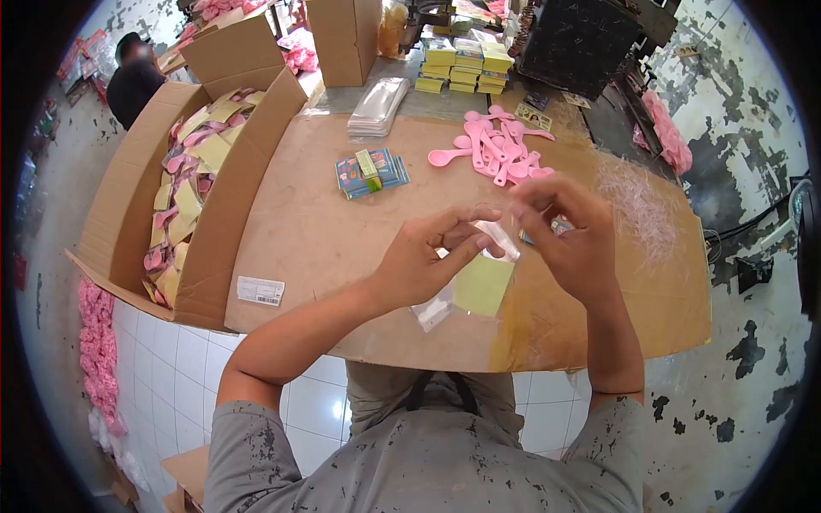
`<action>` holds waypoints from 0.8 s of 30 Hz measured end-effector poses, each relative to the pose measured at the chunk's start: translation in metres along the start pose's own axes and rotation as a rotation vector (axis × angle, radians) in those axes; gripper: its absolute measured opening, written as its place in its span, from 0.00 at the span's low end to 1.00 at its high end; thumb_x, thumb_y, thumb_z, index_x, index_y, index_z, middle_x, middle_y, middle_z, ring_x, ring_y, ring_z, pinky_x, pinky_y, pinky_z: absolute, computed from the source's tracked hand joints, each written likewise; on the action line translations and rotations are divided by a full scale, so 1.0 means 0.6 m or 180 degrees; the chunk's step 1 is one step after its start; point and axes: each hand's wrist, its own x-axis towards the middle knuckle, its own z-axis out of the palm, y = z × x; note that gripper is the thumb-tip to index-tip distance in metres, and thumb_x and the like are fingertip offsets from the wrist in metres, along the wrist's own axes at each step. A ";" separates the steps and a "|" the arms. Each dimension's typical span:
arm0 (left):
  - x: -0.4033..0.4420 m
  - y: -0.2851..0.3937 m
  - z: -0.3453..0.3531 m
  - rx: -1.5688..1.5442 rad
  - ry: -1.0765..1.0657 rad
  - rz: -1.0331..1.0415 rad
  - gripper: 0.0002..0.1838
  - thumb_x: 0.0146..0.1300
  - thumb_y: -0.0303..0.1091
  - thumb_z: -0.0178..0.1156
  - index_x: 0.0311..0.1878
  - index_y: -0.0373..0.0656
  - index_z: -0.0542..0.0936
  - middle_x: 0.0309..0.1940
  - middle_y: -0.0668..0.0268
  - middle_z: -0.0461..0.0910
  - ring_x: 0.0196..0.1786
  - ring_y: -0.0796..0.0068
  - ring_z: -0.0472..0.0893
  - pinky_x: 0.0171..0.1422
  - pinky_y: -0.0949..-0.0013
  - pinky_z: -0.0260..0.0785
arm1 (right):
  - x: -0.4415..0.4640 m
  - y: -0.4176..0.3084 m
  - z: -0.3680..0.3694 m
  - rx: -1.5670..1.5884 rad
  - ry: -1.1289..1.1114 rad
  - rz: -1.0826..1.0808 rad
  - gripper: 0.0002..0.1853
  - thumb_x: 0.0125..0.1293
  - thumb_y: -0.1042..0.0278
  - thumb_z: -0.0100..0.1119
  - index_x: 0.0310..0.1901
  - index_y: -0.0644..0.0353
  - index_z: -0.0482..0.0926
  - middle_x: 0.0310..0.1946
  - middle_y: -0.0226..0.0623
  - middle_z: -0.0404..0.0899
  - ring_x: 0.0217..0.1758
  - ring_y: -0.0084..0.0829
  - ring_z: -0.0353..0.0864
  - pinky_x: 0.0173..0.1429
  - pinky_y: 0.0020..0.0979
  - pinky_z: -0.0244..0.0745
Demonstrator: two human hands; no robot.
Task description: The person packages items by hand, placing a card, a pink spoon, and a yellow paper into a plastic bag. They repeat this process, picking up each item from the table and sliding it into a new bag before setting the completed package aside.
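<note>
My left hand [432, 252] is closed in a pinch on a clear plastic bag [503, 239], just above the cardboard-covered table. A pale yellow-green card [483, 286] shows below its fingertips, apparently inside the bag. Close by on the right, my right hand [571, 235] has thumb and forefinger pinched together. What it holds, if anything, is too thin and clear to make out. Beyond both hands lies a heap of pink plastic spoons [496, 150]. Partly hidden behind the right hand is a small blue printed card [560, 225].
An open carton [205, 248] full of bagged spoons and cards stands left. On the table [299, 188] lie banded blue cards [372, 173], clear bags [379, 107], a white label [260, 291] and tangled clear strips [641, 205]. Card stacks [466, 64] stand behind. A person [135, 81] is far left.
</note>
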 end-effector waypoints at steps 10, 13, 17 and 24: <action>-0.008 -0.009 -0.001 0.0535 0.0059 -0.0037 0.25 0.77 0.24 0.60 0.73 0.29 0.69 0.40 0.57 0.91 0.42 0.81 0.88 0.47 0.73 0.80 | -0.006 0.019 0.035 -0.2008 -0.0116 -0.1702 0.13 0.52 0.70 0.73 0.40 0.56 0.83 0.47 0.32 0.82 0.58 0.35 0.80 0.62 0.41 0.71; -0.007 0.004 -0.003 0.0886 -0.0033 -0.0144 0.25 0.76 0.23 0.60 0.73 0.29 0.70 0.39 0.56 0.92 0.41 0.79 0.89 0.47 0.72 0.80 | -0.007 0.019 0.040 -0.2314 -0.0187 -0.1888 0.13 0.54 0.67 0.70 0.41 0.58 0.82 0.47 0.34 0.80 0.58 0.37 0.80 0.62 0.40 0.70; -0.006 -0.004 -0.004 0.1246 -0.0249 -0.0171 0.25 0.74 0.22 0.61 0.73 0.30 0.72 0.39 0.55 0.92 0.40 0.78 0.90 0.48 0.71 0.81 | -0.003 0.032 0.042 -0.2348 -0.0377 -0.1592 0.12 0.57 0.67 0.67 0.41 0.59 0.80 0.44 0.36 0.78 0.52 0.38 0.79 0.60 0.41 0.70; 0.003 -0.001 -0.008 0.0304 -0.0259 -0.0569 0.23 0.79 0.27 0.58 0.73 0.35 0.73 0.42 0.57 0.92 0.45 0.79 0.89 0.53 0.71 0.80 | -0.012 0.107 -0.103 0.0382 -0.0752 0.0625 0.04 0.70 0.71 0.56 0.42 0.60 0.77 0.40 0.35 0.78 0.44 0.29 0.79 0.50 0.35 0.74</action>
